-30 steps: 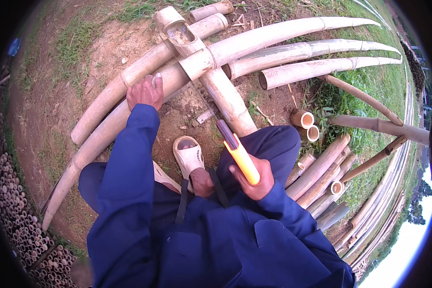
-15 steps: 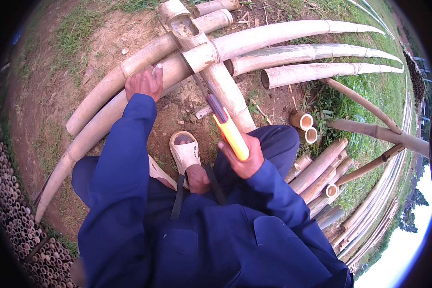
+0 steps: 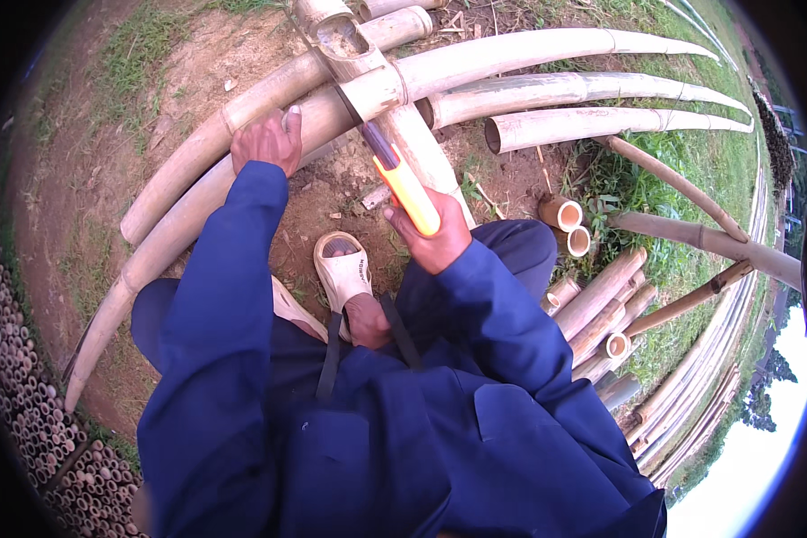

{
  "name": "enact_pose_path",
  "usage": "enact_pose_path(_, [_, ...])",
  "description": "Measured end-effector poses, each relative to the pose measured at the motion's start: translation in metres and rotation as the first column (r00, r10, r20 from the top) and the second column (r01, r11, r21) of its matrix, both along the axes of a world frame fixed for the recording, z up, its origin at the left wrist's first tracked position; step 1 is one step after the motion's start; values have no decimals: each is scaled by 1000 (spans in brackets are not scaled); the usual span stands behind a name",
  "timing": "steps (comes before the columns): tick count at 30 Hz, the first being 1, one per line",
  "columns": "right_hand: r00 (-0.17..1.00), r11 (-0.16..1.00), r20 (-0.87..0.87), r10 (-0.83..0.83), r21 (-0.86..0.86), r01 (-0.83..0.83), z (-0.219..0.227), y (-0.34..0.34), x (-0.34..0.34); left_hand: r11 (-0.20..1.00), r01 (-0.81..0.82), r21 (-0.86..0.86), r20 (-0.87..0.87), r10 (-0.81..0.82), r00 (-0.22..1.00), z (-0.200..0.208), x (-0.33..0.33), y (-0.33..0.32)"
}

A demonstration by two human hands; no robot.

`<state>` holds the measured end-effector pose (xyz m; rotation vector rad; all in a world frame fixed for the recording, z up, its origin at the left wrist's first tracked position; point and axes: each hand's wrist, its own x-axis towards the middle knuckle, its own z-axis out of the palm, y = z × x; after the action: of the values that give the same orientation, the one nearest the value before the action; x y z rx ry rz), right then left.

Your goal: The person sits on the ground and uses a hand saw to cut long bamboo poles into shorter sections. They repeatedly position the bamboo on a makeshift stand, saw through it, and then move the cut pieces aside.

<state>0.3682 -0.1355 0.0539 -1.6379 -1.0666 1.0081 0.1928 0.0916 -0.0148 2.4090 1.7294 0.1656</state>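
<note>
Across the notched bamboo support lies the bamboo pole, my left hand curled over it, thumb apart, my right hand wrapped round the orange-handled saw, its blade against the pole.

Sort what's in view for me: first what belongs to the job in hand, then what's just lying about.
In use:
- saw, gripped by the right hand
- long bamboo pole, under the left hand
- notched bamboo beam, crossing beneath that pole

Seemingly lying about:
- two short hollow bamboo pieces
- pile of bamboo lengths
- bamboo stack at lower left
</note>
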Motion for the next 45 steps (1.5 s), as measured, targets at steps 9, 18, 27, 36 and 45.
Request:
enact_pose_path(9, [997,979,62,35,-205,-22,67,-97,5,999,2,39,9,-2,1000,2,8,-1])
enact_pose_path(18, [1000,998,6,10,-61,-9,20,-48,2,996,25,87,42,-29,999,2,3,7])
enact_pose_path(27, [995,997,82,-57,-45,61,9,-47,7,999,9,39,-8,-9,1000,0,11,-10])
enact_pose_path(36, [999,993,42,-10,-115,15,55,-89,1,995,35,90,30,-38,999,-2,0,-4])
enact_pose_path(45, [998,999,51,-48,-10,49,-9,-6,7,999,33,23,34,-33,999,5,17,-1])
